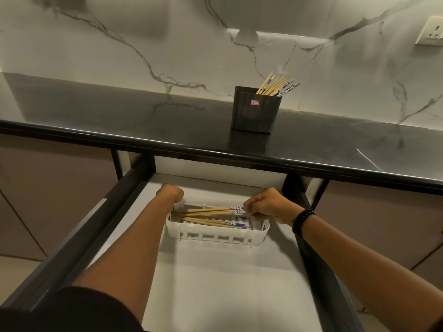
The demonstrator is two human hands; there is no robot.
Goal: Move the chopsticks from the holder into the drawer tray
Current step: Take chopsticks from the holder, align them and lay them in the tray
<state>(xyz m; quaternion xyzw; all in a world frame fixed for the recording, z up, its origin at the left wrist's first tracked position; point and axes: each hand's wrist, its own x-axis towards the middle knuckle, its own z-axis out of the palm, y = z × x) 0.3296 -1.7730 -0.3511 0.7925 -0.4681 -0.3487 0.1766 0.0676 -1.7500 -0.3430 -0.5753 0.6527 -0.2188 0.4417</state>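
Observation:
A dark holder (255, 113) stands on the black counter, with several chopsticks (275, 86) leaning out to the right. Below it, in the open drawer, sits a white slotted tray (217, 236) with several chopsticks (206, 221) lying lengthwise in it. My right hand (268, 206) pinches the blue-patterned ends of a few chopsticks (211, 210) held just above the tray. My left hand (170, 194) is at the tray's left end, fingers curled at the tips of those chopsticks; I cannot tell whether it grips them or the rim.
The drawer's white floor (227, 283) stretches toward me, bounded by dark side rails (72, 248). The black counter edge (143, 137) overhangs the drawer's back. A wall socket (431, 32) sits at the upper right on the marble backsplash.

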